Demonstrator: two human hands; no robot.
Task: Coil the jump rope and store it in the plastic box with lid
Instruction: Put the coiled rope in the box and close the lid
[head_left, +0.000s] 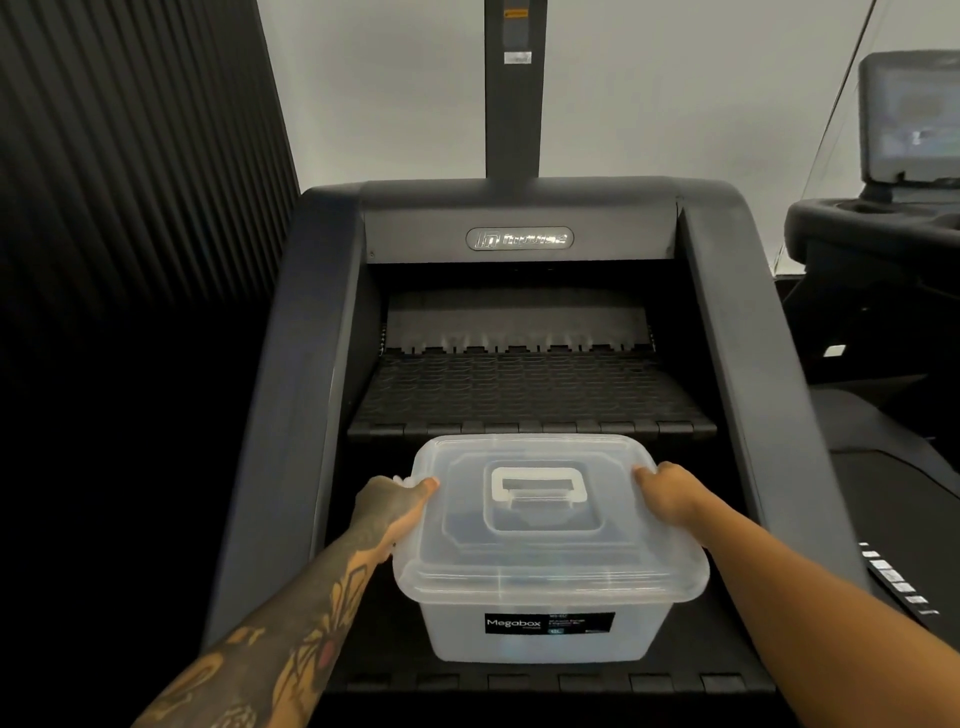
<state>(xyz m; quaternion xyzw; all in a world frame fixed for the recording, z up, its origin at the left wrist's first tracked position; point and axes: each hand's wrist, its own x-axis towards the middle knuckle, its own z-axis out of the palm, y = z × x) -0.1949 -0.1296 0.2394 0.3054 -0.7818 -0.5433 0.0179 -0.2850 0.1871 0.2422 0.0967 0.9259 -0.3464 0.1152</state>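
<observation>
Tattooed along its length, the left forearm (291, 639) comes up from the bottom edge, with a dark slatted wall (130, 156) behind it at the far left. Its left hand (392, 506) grasps the left edge of the lid (545, 540), thumb laid on top and fingers wrapped over the rim. The lid sits on a translucent plastic box (535, 639), which stands on the lower step (519, 682) of a black stair machine (291, 389). A pale handle (537, 484) lies flat in the lid's middle recess, and a black label (549, 622) reading "Megabox" faces the camera. Through the cloudy plastic only a dim bluish shade shows, so whether the jump rope is inside cannot be told. Above the box are a ribbed upper step (530, 400) and a logo plate (519, 239). The right hand (670, 493) clasps the lid's right rear edge, fingers curled over it. At the far right stands another machine with a screen (909, 114).
</observation>
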